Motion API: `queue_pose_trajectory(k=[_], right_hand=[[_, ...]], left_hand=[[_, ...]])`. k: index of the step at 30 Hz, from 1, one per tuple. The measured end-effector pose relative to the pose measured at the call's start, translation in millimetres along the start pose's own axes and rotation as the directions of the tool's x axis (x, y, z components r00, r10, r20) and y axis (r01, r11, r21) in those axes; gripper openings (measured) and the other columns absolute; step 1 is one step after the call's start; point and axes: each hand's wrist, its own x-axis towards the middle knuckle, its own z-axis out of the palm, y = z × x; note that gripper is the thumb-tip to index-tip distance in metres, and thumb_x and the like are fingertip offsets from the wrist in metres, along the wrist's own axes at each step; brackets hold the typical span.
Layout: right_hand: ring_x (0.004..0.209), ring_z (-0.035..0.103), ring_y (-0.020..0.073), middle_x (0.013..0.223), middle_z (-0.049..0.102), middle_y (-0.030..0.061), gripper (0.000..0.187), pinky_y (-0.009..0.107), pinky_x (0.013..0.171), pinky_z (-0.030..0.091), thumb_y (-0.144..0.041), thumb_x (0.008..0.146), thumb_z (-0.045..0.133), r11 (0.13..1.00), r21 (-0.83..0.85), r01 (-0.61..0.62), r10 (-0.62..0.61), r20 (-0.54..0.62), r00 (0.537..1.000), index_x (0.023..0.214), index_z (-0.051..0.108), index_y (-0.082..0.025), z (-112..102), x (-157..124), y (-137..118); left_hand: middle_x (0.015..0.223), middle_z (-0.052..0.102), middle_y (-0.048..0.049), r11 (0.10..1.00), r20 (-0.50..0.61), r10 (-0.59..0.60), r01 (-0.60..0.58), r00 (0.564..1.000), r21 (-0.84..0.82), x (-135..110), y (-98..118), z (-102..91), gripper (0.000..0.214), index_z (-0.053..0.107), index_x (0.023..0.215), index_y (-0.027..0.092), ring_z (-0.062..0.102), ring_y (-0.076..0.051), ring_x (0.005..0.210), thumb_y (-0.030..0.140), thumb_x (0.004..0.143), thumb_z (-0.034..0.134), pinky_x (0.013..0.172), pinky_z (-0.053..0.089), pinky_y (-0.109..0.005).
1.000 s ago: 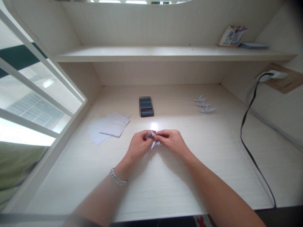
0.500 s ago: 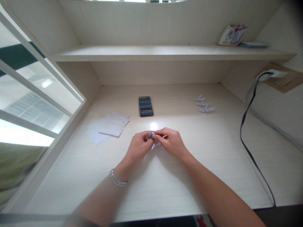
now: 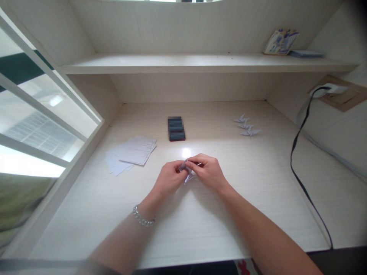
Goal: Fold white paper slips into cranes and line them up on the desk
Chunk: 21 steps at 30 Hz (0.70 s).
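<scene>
Right at the middle of the pale desk (image 3: 200,229), the left hand (image 3: 168,178) and the right hand (image 3: 208,172) meet around a small folded piece of white paper (image 3: 185,170), which sits between them and just above the desk surface. Both hands are closed on it: the left pinches its left side with fingertips, the right curls over its upper right, and a pointed corner of the paper pokes out below, between the two thumbs. A silver bracelet (image 3: 142,217) circles the left wrist. Left of the hands, well apart, lies a loose stack of white sheets (image 3: 132,152). Behind the hands lies a dark phone (image 3: 176,128), and farther back to the right sit three small folded paper figures (image 3: 247,126). A black cable (image 3: 301,152) trails down the right side.
</scene>
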Motion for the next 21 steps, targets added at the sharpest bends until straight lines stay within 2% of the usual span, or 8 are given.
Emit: queue_pose_trajectory(k=[5,12,16,21], right_hand=[[0.075,0.062,0.0156,0.079,0.069,0.0011,0.009,0.027,0.067,0.046,-0.024,0.076,0.064,0.998,0.041,-0.042,0.042,0.004,0.999,0.080,0.073,-0.023,-1.4,1.7,1.0],[0.075,0.063,0.0171,0.078,0.070,0.0026,0.011,0.027,0.066,0.048,-0.026,0.070,0.068,0.970,0.183,-0.162,0.164,0.005,0.986,0.078,0.072,-0.020,-0.8,4.0,6.3],[0.071,0.064,0.0174,0.076,0.070,0.0036,0.012,0.027,0.064,0.048,-0.028,0.068,0.070,0.953,0.244,-0.180,0.180,0.023,0.983,0.075,0.071,-0.019,-1.2,5.7,7.6],[0.078,0.064,0.0183,0.083,0.070,0.0041,0.014,0.028,0.067,0.049,-0.028,0.070,0.067,0.967,0.188,-0.170,0.164,0.050,0.985,0.081,0.072,-0.020,-3.6,5.2,6.2]], left_hand=[[0.069,0.061,-0.0005,1.000,0.012,-0.007,0.007,1.000,0.002,0.0,-0.1,0.0,0.024,0.067,0.083,0.015,0.051,-0.013,0.063,0.028,0.078,0.047,0.056,0.036,-0.023],[0.066,0.057,0.0011,1.000,0.041,-0.006,0.004,0.999,0.030,-0.4,0.6,-0.4,0.022,0.066,0.080,0.016,0.047,-0.012,0.061,0.024,0.077,0.046,0.054,0.033,-0.023],[0.061,0.052,0.0019,0.999,0.049,-0.002,0.000,0.999,0.047,-1.2,1.1,-0.4,0.020,0.063,0.074,0.016,0.044,-0.012,0.059,0.023,0.076,0.045,0.052,0.031,-0.023],[0.060,0.051,0.0014,0.999,0.047,-0.005,0.003,0.999,0.040,-1.8,1.9,-0.6,0.020,0.064,0.074,0.015,0.042,-0.012,0.058,0.023,0.075,0.046,0.051,0.030,-0.023]])
